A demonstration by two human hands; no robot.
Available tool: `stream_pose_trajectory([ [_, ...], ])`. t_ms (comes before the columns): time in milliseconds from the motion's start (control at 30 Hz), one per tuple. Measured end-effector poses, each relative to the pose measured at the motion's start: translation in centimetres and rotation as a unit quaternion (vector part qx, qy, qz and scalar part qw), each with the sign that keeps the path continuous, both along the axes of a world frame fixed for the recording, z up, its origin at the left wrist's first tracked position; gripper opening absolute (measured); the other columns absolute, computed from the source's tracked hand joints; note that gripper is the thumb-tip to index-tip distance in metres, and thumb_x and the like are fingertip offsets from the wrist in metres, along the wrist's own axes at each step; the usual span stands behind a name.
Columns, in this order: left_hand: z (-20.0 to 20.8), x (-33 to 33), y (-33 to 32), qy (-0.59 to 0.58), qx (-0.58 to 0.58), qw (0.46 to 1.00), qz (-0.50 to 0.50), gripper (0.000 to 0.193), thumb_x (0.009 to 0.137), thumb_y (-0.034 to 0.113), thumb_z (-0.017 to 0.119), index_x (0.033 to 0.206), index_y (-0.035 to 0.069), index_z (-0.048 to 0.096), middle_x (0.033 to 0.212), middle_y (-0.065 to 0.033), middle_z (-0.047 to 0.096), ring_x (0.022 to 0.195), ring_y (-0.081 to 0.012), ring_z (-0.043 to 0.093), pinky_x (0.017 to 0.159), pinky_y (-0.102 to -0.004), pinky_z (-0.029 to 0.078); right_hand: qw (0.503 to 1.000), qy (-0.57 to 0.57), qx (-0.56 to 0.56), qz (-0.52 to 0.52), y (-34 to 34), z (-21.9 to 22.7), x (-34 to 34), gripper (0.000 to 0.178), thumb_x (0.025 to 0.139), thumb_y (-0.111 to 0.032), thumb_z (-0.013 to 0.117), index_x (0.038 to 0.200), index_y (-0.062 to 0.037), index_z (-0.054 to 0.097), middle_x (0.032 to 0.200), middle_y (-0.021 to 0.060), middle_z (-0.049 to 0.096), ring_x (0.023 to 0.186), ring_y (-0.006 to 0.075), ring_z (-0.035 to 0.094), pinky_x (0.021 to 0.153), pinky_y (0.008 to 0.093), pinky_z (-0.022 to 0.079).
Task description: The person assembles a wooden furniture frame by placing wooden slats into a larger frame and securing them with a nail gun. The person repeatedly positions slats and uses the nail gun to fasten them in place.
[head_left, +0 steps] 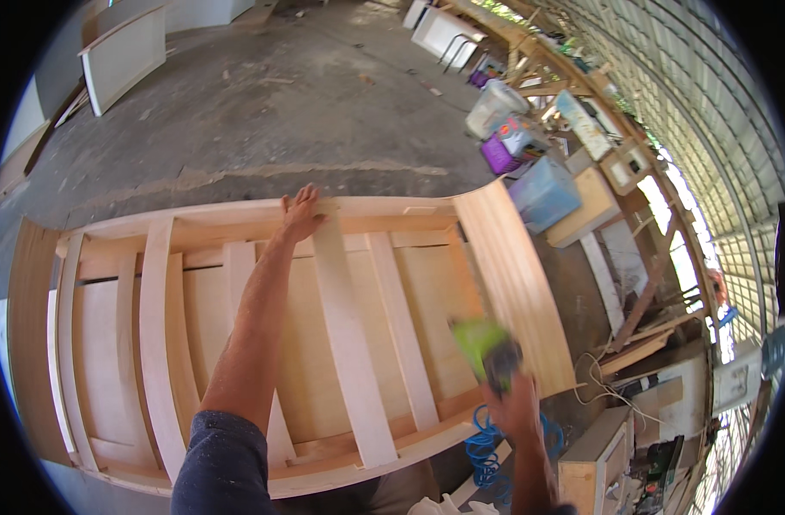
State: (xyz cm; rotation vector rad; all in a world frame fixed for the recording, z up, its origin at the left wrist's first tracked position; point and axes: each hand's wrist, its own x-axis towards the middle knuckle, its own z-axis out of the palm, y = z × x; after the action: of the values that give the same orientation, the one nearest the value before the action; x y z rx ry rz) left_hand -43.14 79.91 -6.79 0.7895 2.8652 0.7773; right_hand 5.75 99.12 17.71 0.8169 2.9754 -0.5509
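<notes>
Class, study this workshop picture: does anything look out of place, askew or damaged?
Nothing is plainly damaged, but the right side looks untidy: a pale cord lies in loose loops near jumbled boards. Small scraps also litter the concrete floor. The bowed edges of the wooden frame are probably just lens distortion.

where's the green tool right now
In the head view, the green tool is right of centre, held in the right hand over the wooden frame, near its right end panel.

You've got a dark navy sleeve (221,468) on your left arm, kinda speckled, cuff ending near the elbow. Left hand (303,215) and right hand (517,408) are bare, btw.
</notes>
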Motion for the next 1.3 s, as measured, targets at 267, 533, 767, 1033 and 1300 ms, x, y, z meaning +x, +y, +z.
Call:
stream_pose_trajectory([
  [267,1.4,7.2,0.2,0.024,-0.210,0.976,-0.057,0.059,0.097,0.034,0.054,0.144,0.000,0.043,0.154,-0.0152,0.037,0.148,-0.0324,0.025,0.118,-0.0583,0.021,0.963,-0.056,0.146,-0.219,-4.2,-6.2,35.9,0.041,0.085,-0.027,0.067,0.120,-0.0059,0.064,0.098,0.0239,0.068,0.090,0.0456,0.065,0.078,0.0551,0.051],
  [533,10.8,32.2,-16.6,-0.063,0.101,0.993,-0.022,0.038,0.095,0.025,0.063,0.124,0.001,0.064,0.130,-0.0181,0.063,0.126,-0.0322,0.056,0.107,-0.0448,0.043,0.889,-0.232,0.028,-0.393,-9.1,-18.1,43.9,0.053,0.079,-0.027,0.073,0.126,-0.0059,0.059,0.113,0.0213,0.067,0.102,0.0428,0.063,0.086,0.0538,0.050],
  [767,9.0,54.5,-41.4,0.167,0.287,0.845,0.420,0.017,0.092,-0.001,0.060,0.106,-0.001,0.070,0.105,-0.0126,0.072,0.099,-0.0256,0.068,0.090,-0.0329,0.052,0.881,-0.169,0.039,-0.440,-11.4,-31.9,50.4,0.047,0.083,-0.021,0.068,0.127,-0.0066,0.057,0.105,0.0204,0.070,0.096,0.0414,0.068,0.082,0.0535,0.053],
  [1033,-9.0,81.4,-58.4,-0.232,-0.050,0.560,0.794,0.062,0.082,0.022,0.072,0.133,-0.002,0.048,0.135,-0.0243,0.047,0.116,-0.0369,0.058,0.091,-0.0423,0.052,0.895,-0.222,-0.008,-0.387,-11.6,-32.5,50.3,0.041,0.083,-0.023,0.069,0.120,-0.0062,0.063,0.107,0.0210,0.070,0.101,0.0400,0.068,0.083,0.0522,0.054],
  [1300,-14.3,87.9,-50.2,-0.538,0.087,0.513,0.663,0.064,0.078,0.031,0.078,0.130,0.001,0.056,0.123,-0.0225,0.062,0.106,-0.0365,0.064,0.082,-0.0455,0.055,0.908,-0.266,0.017,-0.325,-11.2,-31.4,54.8,0.040,0.081,-0.023,0.070,0.117,-0.0060,0.065,0.108,0.0213,0.070,0.102,0.0397,0.068,0.084,0.0517,0.054],
])
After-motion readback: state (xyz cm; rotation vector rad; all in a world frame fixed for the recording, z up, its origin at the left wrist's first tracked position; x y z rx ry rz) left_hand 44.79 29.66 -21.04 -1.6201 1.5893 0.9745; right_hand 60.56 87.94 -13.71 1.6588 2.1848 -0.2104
